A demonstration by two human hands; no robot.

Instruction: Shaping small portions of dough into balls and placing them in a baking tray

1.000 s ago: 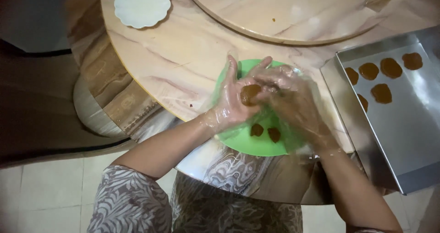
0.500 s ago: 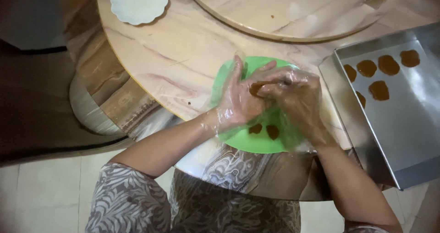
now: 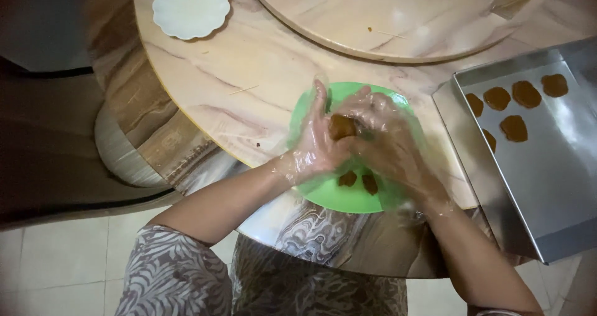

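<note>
One brown dough lump (image 3: 341,127) sits pressed between both gloved palms, left hand (image 3: 316,143) flat against it, right hand (image 3: 387,143) with fingers curled over it, held above the green plate (image 3: 323,195) so crumbs fall beside two more pieces (image 3: 359,181). Shaped pieces (image 3: 513,108) lie spaced apart on the metal tray (image 3: 547,185) at the table (image 3: 249,98) edge.

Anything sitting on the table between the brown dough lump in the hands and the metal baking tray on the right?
Nothing visible. The brown dough lump sits between the left hand and right hand, over the round green plate. The strip of marble-patterned table up to the rectangular metal baking tray shows nothing on it.
</note>
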